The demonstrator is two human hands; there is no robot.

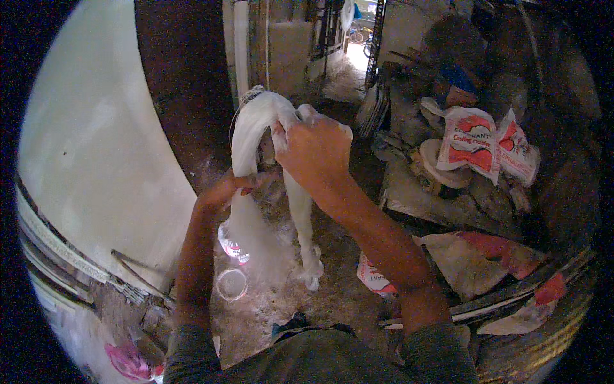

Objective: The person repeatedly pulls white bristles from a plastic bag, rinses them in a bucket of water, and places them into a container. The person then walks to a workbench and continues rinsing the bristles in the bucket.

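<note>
A thick hank of white fibre strands [256, 121] is held up in front of me, bent over at its top like a hook. My right hand [313, 147], dusted white, is closed round its upper right side. Lower on the left, my left hand [240, 185] is wrapped round the hank's hanging arm. Below that hand the strands fan out into a loose, wispy spread. A narrower white length [300, 221] hangs beneath my right hand and ends in a ragged tuft near the floor.
A large pale panel [105, 134] curves along the left. On the floor is a round white container [231, 284] beside a crumpled printed bag [231, 243]. Red-and-white bags [470, 144] lie on a cluttered pile at right. A bright doorway [358, 54] opens far ahead.
</note>
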